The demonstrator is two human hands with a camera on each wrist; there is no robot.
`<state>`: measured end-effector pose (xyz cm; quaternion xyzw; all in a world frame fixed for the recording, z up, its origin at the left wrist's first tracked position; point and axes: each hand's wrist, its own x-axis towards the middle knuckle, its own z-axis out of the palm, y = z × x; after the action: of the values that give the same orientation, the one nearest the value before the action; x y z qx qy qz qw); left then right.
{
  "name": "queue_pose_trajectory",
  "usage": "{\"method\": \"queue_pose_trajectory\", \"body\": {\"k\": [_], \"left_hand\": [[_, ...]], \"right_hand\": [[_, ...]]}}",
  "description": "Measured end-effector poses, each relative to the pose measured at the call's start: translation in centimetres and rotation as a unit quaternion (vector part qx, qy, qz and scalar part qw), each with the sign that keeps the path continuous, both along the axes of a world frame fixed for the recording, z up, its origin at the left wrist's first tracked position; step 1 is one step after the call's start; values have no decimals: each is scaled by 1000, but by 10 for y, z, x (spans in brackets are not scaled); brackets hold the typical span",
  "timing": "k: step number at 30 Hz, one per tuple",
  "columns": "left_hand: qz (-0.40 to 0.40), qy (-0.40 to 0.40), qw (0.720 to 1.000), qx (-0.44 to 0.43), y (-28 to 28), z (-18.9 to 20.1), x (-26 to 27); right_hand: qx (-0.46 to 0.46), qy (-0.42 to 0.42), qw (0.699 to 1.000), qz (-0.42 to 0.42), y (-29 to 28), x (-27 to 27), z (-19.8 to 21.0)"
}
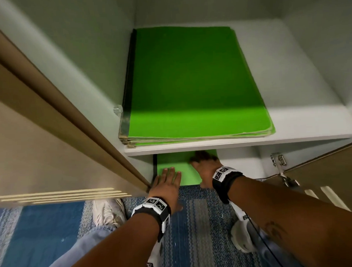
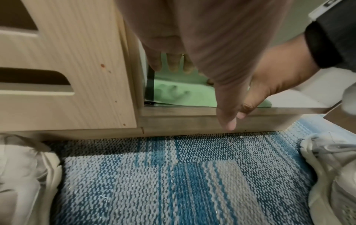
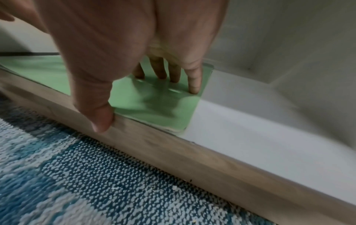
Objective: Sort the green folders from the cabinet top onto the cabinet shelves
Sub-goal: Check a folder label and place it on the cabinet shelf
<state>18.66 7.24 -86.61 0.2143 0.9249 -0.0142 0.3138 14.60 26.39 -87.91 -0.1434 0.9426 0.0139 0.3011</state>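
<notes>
A stack of green folders point(image 1: 195, 88) lies flat on the white upper shelf point(image 1: 304, 131). On the bottom shelf, against the left wall, lies another green folder point(image 1: 180, 169) point(image 3: 154, 106) with a black spine. My left hand point(image 1: 169, 184) point(image 2: 212, 68) is flat with straight fingers point(image 2: 173, 65) over the folder's near left part; whether they touch it is unclear. My right hand point(image 1: 203, 170) point(image 3: 119, 73) presses straight fingers point(image 3: 193, 85) on the folder's right part, its thumb against the cabinet's wooden front lip point(image 3: 173, 146).
The left cabinet door point(image 1: 39, 119) stands open beside my left arm. The right door with its metal hinge point(image 1: 279, 161) is open on the right. The white bottom shelf point(image 3: 250, 129) runs on to the right of the folder. My white shoes point(image 2: 25, 175) stand on blue carpet point(image 2: 173, 182).
</notes>
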Motion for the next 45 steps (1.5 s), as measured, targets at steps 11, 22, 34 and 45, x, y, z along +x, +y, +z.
{"method": "queue_pose_trajectory", "body": {"k": [11,22,34,45], "left_hand": [[-27,76,993,89,-8,62,11],[-62,228,935,263,-3,277,39],[-76,394,855,329,1,481,79],[-30,500,801,328,11,637,51]], "right_hand": [[-85,40,995,-28,-13,21,77],[-209,146,967,6,-16,80,296],[-232,317,919,15,-13,126,516],[-317,397,860,-47,-13,125,657]]}}
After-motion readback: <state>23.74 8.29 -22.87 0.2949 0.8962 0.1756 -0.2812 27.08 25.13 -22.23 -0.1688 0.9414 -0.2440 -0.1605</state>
